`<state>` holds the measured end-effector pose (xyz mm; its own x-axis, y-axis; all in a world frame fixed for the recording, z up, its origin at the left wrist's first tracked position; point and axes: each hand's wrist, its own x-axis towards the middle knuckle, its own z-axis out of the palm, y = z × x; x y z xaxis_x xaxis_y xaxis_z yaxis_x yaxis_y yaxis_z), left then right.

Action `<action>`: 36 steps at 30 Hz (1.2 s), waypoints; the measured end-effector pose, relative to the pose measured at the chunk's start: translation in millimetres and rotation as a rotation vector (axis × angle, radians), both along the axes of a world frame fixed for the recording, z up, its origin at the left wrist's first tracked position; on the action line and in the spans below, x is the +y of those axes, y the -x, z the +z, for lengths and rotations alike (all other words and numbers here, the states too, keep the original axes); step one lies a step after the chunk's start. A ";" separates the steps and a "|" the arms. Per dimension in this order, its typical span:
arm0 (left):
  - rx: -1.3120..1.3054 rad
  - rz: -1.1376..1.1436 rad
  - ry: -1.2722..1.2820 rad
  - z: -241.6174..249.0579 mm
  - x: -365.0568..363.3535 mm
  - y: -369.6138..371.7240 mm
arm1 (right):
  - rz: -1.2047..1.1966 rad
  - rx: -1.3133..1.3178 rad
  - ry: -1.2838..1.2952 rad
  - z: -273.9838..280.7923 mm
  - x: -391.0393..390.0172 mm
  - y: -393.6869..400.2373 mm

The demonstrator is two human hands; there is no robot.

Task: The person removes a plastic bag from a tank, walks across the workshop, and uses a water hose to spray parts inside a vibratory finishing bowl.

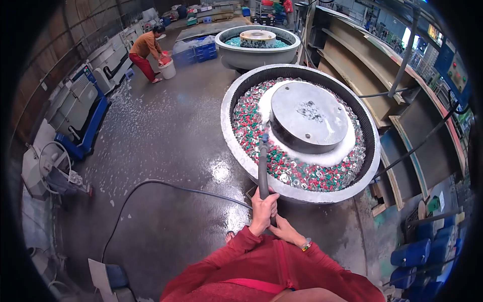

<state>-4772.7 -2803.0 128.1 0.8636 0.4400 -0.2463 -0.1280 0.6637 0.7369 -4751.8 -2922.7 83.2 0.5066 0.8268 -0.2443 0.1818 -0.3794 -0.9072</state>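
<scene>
- Two hands are wrapped around one grey hose (263, 168), so that its nozzle is steadied from two places along its length.
- The left hand (263, 210) is clenched around the hose higher up, fingers curled about it, thumb side toward the nozzle.
- The right hand (285, 232) is set lower and closer to the body; it is seen cupped on the hose's underside, though how tightly it is closed cannot be told. A beaded bracelet (305, 245) is worn at that wrist.
- The hose is held nearly upright in the view, its tip reaching over the rim of the large round vibratory tub (229, 136), so that the spray lands inside the trough and not on the floor.
- The trough is filled with red, green and silvery tumbling pieces (246, 121), and white foam (332, 157) is gathered around the raised grey centre dome (308, 118).
- The rest of the hose is trailed in a curve across the wet concrete floor (166, 141) to the left.
- A second tub (256, 46) is stood farther back.
- Another person (147, 50) is bent over a white bucket (168, 69) well apart, near the machines along the left wall.
</scene>
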 end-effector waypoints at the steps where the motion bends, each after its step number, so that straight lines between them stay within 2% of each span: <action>1: 0.013 -0.011 -0.003 -2.1 -1.6 1.1 | 0.015 0.006 -0.010 -0.3 -1.9 -0.1; 5: 0.062 -0.090 -0.028 1.8 2.3 -0.4 | 0.098 -0.012 -0.104 -14.0 -2.7 -2.4; 7: 0.072 -0.065 -0.030 4.6 9.8 -2.4 | 0.132 -0.034 -0.207 -18.8 3.8 -2.2; 10: 0.086 -0.036 -0.035 2.9 20.4 2.3 | 0.154 -0.007 -0.144 -9.7 16.4 -6.5; 11: 0.079 -0.025 -0.031 2.4 25.1 3.5 | 0.167 -0.089 -0.245 -21.2 21.1 -6.6; 16: 0.005 0.008 0.010 0.4 48.4 16.0 | 0.143 -0.079 -0.007 -2.4 46.8 1.1; 22: -0.118 -0.046 0.066 -11.7 78.3 26.0 | 0.087 -0.125 0.008 14.5 75.2 10.7; 23: -0.115 -0.059 0.078 -12.8 84.1 26.5 | 0.008 -0.111 -0.035 13.7 81.1 15.2; 27: -0.052 -0.101 0.115 -3.8 97.6 39.7 | -0.062 -0.151 -0.179 -14.2 100.0 28.6; 30: -0.153 -0.144 0.091 3.0 107.7 48.8 | -0.137 -0.119 -0.097 -7.6 112.0 40.0; 32: -0.130 -0.152 0.075 4.0 115.5 47.4 | -0.231 -0.066 0.008 -1.6 121.2 44.2; 36: -0.148 -0.145 0.097 5.5 120.9 59.0 | -0.222 -0.085 0.107 2.8 128.0 56.6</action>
<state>-4831.7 -2682.1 133.6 0.9460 0.2889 -0.1471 -0.1281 0.7500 0.6489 -4808.4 -2794.8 86.0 0.6953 0.6647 -0.2734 0.1570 -0.5116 -0.8447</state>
